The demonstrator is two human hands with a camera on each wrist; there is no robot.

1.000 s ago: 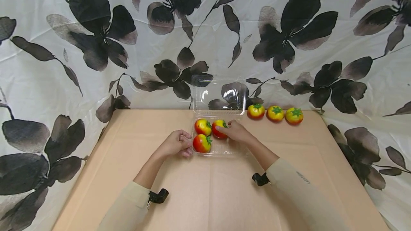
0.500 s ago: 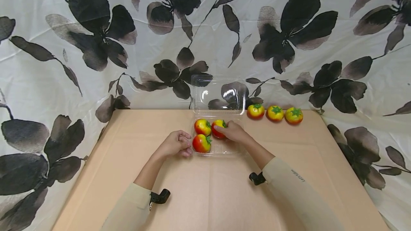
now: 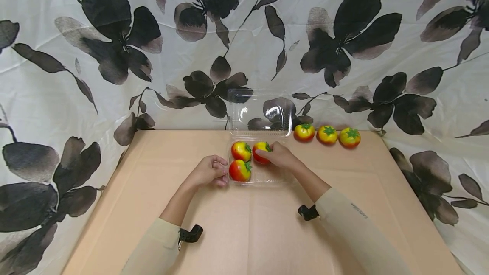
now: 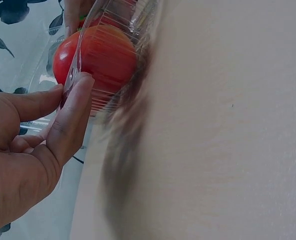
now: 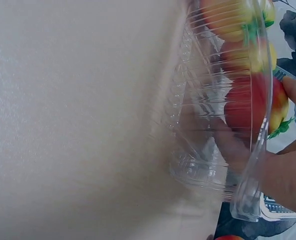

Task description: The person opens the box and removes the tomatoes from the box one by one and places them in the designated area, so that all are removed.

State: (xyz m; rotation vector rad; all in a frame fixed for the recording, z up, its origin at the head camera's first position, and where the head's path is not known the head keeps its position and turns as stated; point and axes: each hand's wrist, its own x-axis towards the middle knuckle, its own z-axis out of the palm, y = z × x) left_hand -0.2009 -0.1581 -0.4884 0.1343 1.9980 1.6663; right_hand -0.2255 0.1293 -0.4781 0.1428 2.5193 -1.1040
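A clear plastic clamshell box stands with its lid raised at the back. Two red-and-yellow tomatoes with green tops sit in its left side, the back tomato behind the front tomato. My left hand pinches the box's left rim between thumb and finger, as the left wrist view shows. Inside the box, my right hand grips a third tomato at the back right. In the right wrist view its fingers show through the clear wall.
Three more tomatoes stand in a row right of the lid: a near one, a middle one and a far-right one. The tan tabletop ends at a floral cloth behind.
My right hand and the tomato in it shift only very slightly, and the right forearm wavers a little. The left hand stays at the box's rim.
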